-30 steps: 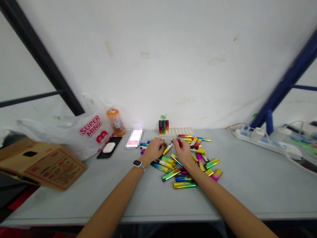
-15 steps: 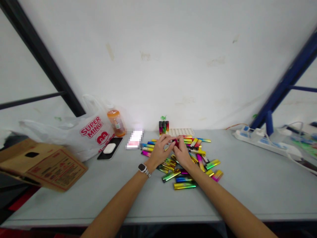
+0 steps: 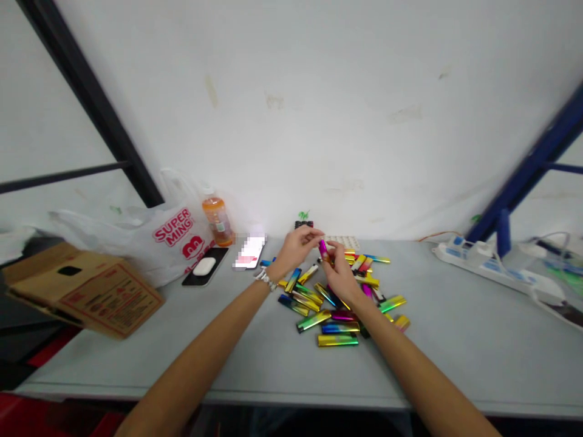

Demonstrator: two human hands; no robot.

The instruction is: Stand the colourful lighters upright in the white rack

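Observation:
Above a loose pile of shiny lighters, my right hand [image 3: 339, 273] grips a magenta-and-gold lighter [image 3: 323, 250], which stands nearly upright. My left hand [image 3: 296, 247] is closed at the lighter's upper end, thumb and fingertips against it; exactly how they touch is hard to make out. Several more lighters lie scattered under and around both hands, such as a yellow-green lighter [image 3: 337, 340] in front and a blue-gold lighter [image 3: 340, 328] behind it. Behind my hands sits a white tray with holes [image 3: 344, 242]. Dark-topped upright lighters [image 3: 304, 224] show at its left end, mostly hidden by my left hand.
Left on the grey table [image 3: 255, 364] are a cardboard box [image 3: 113, 303], a white plastic bag [image 3: 150, 243], an orange drink bottle [image 3: 217, 218], a dark phone [image 3: 194, 279] under a white case [image 3: 204, 266], and a blurred phone [image 3: 248, 252]. A power strip [image 3: 496, 270] lies right.
The lighter in my hands now shows upright, where before it was mostly covered by my fingers. My left hand has risen slightly and turned. The view has shifted a little.

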